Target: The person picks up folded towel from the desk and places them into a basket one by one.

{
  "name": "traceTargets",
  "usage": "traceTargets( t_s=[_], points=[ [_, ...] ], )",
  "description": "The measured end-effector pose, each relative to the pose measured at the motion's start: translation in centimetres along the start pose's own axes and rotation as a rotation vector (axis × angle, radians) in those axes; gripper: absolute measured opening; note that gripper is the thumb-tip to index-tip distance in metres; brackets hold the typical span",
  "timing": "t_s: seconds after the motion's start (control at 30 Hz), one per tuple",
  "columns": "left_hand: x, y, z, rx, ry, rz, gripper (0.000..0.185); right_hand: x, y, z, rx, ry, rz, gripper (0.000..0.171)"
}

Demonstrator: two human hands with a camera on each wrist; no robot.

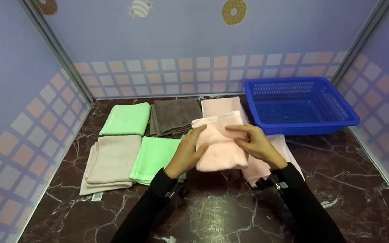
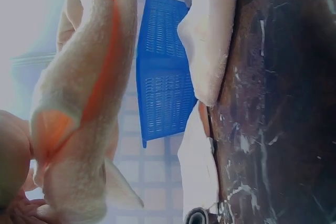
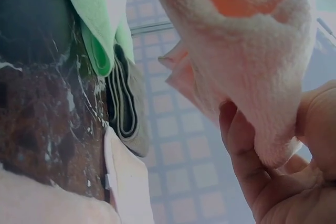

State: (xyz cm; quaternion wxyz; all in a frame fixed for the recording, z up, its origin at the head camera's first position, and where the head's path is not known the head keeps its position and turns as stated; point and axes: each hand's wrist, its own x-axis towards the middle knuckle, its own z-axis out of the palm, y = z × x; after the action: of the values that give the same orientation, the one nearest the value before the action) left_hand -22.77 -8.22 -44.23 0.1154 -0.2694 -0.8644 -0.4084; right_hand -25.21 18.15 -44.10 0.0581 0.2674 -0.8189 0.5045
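A folded light-pink towel (image 1: 219, 152) is held up above the table between both hands. My left hand (image 1: 189, 148) grips its left edge, and my right hand (image 1: 253, 141) pinches the right edge between thumb and fingers. In the right wrist view the thumb and fingers of the right hand (image 3: 283, 177) close round a fold of the towel (image 3: 252, 66). The left wrist view shows the towel's (image 2: 84, 82) layers gaping at the near edge, with part of the left hand (image 2: 13, 156) at the side.
Folded towels lie in two rows: green (image 1: 127, 118), brown (image 1: 177, 114) and pink (image 1: 219, 105) behind; beige (image 1: 115, 160), green (image 1: 157, 155) and pink (image 1: 258, 168) in front. A blue plastic basket (image 1: 302, 130) stands at the back right. Patterned walls (image 1: 194, 37) enclose the dark marbled table (image 1: 235, 216).
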Motion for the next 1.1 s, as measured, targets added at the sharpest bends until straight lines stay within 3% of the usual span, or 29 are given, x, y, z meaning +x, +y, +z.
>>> traceTargets(
  t_s=[0.2,0.37,0.57,0.77,0.93,1.1],
  points=[
    [2.5,0.5,0.9,-0.037,0.033,0.001,0.051,0.8,0.1,-2.1,-0.046,0.000,0.032,0.044],
    [6.4,1.4,2.6,-0.037,0.028,0.020,0.038,1.8,0.4,-5.6,-0.108,0.023,0.067,0.045],
    [11.1,2.7,5.3,-0.088,-0.011,-0.018,0.041,2.8,1.3,-10.3,-0.159,0.123,0.115,0.047],
    [14.8,4.1,8.1,-0.148,-0.028,-0.005,0.047,3.5,2.6,-14.0,-0.253,0.255,0.111,0.055],
    [17.0,4.8,10.2,-0.084,-0.029,0.007,0.045,4.0,4.3,-16.0,-0.333,0.297,0.131,0.065],
    [18.9,4.6,12.4,0.055,-0.163,-0.030,0.062,5.1,6.3,-17.4,-0.415,0.242,0.196,0.068]
  ],
)
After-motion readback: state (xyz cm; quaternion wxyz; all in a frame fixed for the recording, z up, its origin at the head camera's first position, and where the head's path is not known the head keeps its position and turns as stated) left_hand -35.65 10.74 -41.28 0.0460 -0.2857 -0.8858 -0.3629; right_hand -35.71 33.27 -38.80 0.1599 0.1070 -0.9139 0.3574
